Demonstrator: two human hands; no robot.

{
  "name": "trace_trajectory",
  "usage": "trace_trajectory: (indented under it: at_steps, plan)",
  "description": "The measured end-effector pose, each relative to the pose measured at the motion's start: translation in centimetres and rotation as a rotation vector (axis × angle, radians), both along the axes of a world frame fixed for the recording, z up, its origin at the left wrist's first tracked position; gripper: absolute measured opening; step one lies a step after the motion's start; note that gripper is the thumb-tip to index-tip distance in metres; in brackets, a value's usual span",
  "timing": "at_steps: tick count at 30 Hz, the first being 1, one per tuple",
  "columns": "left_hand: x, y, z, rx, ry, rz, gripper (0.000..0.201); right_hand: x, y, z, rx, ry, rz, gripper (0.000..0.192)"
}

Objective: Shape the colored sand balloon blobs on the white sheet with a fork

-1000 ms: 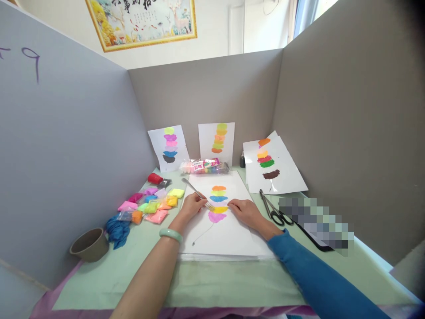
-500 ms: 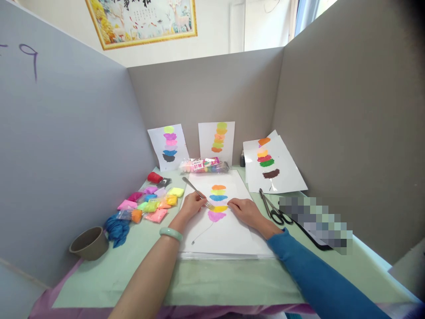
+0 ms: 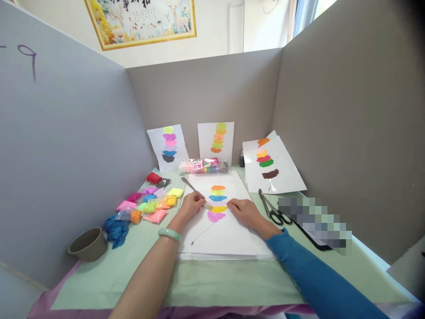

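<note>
- On the white paper sheet (image 3: 226, 232): left hand (image 3: 191, 206) grips a metal fork (image 3: 196, 193), tines at the yellow clay patch (image 3: 219, 209).
- Right hand (image 3: 244, 210) lies flat, released, pressing the sheet.

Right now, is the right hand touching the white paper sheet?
Touching: head view shows the right hand resting flat on the white paper sheet.

Shiny metal fork (image 3: 198, 193); matt white paper (image 3: 222, 230); glossy plastic packets (image 3: 151, 204).

bright, even daylight enters from about one o'clock; shadows are soft, edges bow with wide-angle distortion, and a pixelated grey block (image 3: 314, 221) sits at four o'clock.
</note>
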State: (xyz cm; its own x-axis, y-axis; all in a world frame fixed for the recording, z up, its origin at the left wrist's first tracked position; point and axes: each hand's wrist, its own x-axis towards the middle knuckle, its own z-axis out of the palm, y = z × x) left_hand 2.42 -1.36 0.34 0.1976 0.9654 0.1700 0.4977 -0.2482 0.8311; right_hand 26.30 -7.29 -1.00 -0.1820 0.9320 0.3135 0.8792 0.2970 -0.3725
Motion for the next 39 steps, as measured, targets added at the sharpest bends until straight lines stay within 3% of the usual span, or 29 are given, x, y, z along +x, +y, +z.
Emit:
trace_trajectory:
  at_steps: [13, 20, 31, 39]
  plan:
    - [-0.1, -0.2, 0.2, 0.022, 0.013, 0.027, 0.003, 0.0, 0.0, 0.0, -0.006, -0.004, -0.006, 0.033]
    - [0.0, -0.3, 0.8, -0.087, -0.107, 0.120, 0.007, -0.1, 0.0, 0.0, -0.002, 0.003, -0.006, 0.033]
    - [0.0, -0.1, 0.5, 0.017, 0.075, 0.102, 0.005, -0.2, -0.2, 0.3, -0.014, -0.001, -0.004, 0.034]
    - [-0.1, -0.3, 1.2, -0.062, 0.001, 0.147, 0.006, -0.2, -0.2, 0.4, -0.025, -0.013, -0.012, 0.035]
